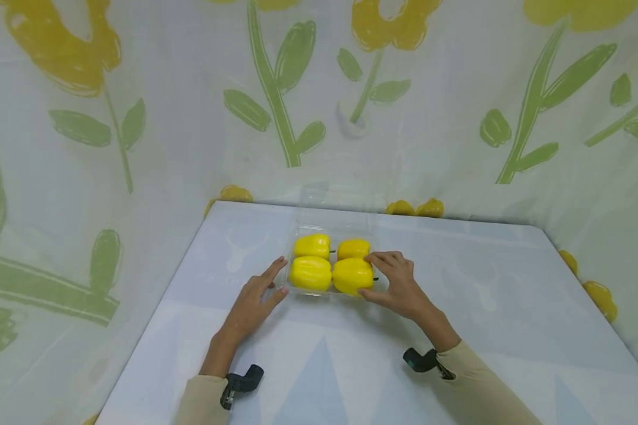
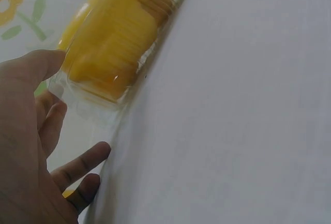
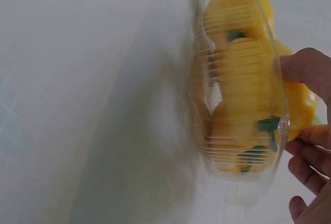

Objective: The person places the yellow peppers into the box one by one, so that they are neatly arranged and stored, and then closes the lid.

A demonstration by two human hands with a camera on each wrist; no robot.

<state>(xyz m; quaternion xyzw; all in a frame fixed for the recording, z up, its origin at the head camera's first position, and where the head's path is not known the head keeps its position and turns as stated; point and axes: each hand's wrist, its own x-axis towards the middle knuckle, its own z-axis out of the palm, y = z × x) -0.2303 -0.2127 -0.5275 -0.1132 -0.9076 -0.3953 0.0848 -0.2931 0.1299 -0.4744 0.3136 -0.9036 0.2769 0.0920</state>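
Note:
Four-sided and clear, a plastic clamshell box [image 1: 325, 293] lies on the table with its lid [image 1: 336, 203] raised at the back. Several yellow bell peppers with green stems sit inside in two rows. My right hand [image 1: 396, 284] holds the front right bell pepper [image 1: 352, 275], thumb in front and fingers behind; the right wrist view shows this pepper [image 3: 301, 102] above the box rim. At the box's left side, my left hand [image 1: 252, 304] has its fingers spread, with the thumb [image 2: 49, 64] and fingertips at the box's corner. It holds no pepper.
A white table [image 1: 510, 307] with pale blue printed shapes bears the box. White cloth [image 1: 436, 130] with yellow flowers and green leaves hangs behind and at the sides. A black wrist camera [image 1: 241, 381] sits on my left wrist, another camera [image 1: 422, 360] on my right.

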